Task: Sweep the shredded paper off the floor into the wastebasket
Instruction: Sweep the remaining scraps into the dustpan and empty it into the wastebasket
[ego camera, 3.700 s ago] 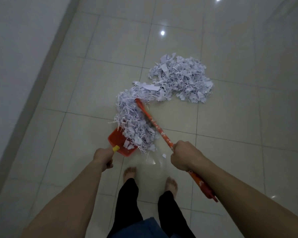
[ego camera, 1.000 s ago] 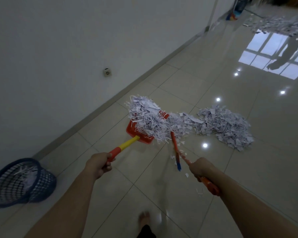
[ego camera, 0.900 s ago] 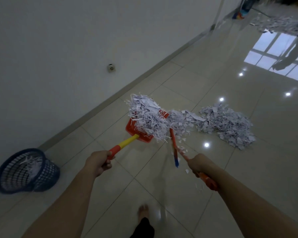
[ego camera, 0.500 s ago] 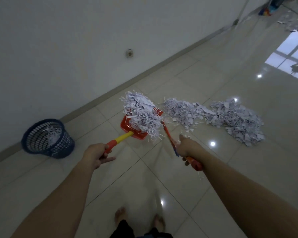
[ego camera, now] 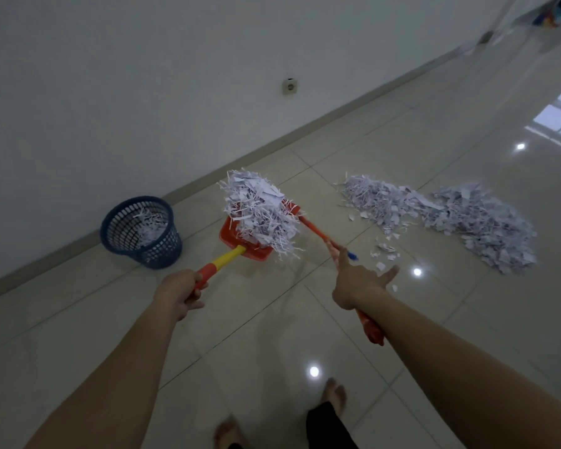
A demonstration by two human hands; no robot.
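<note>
The heap of shredded paper (ego camera: pixel 261 213) covered nearly all of my red dustpan (ego camera: pixel 252 251) and hid the broom's (ego camera: pixel 318 236) head at its 3 o'clock side. My right hand (ego camera: pixel 358 283) covered the middle of the broom handle — how the fingers under it lay, I could not tell. Through the mesh of the wastebasket (ego camera: pixel 142 233) I saw some paper, but how full it was stayed unclear. At 1 o'clock, the frame's corner cut off some blurred coloured objects (ego camera: pixel 551 14) — unidentifiable. The bottom edge cropped my feet (ego camera: pixel 336 392).
</note>
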